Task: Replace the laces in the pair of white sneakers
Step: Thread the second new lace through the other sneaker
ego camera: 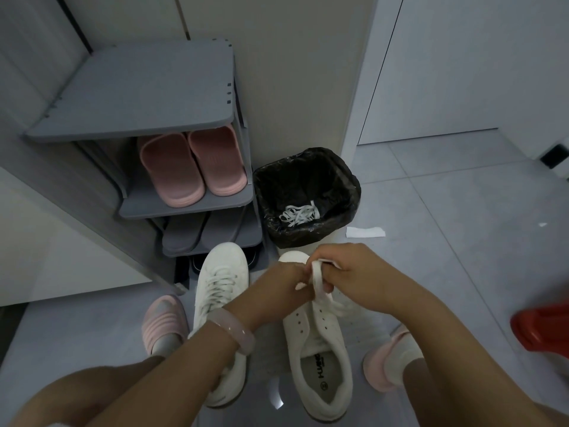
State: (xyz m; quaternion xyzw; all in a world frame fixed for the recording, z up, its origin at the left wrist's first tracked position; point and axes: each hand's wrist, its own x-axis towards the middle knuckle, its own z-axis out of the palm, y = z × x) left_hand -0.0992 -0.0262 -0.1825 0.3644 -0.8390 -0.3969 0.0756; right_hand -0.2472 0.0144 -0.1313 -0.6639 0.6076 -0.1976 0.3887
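Lace (pixel 318 280) pinched between left hand (pixel 278 286) and right hand (pixel 354 272) above unlaced sneaker (pixel 320 349).

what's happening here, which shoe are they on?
A person is relacing white sneakers on the floor. The left sneaker is already laced. Both hands, left hand and right hand, pinch a white lace over the right sneaker, whose upper eyelets are still empty. A tangle of laces lies in the lined bin.

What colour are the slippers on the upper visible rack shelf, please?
Pink slippers, clearest in the head view.
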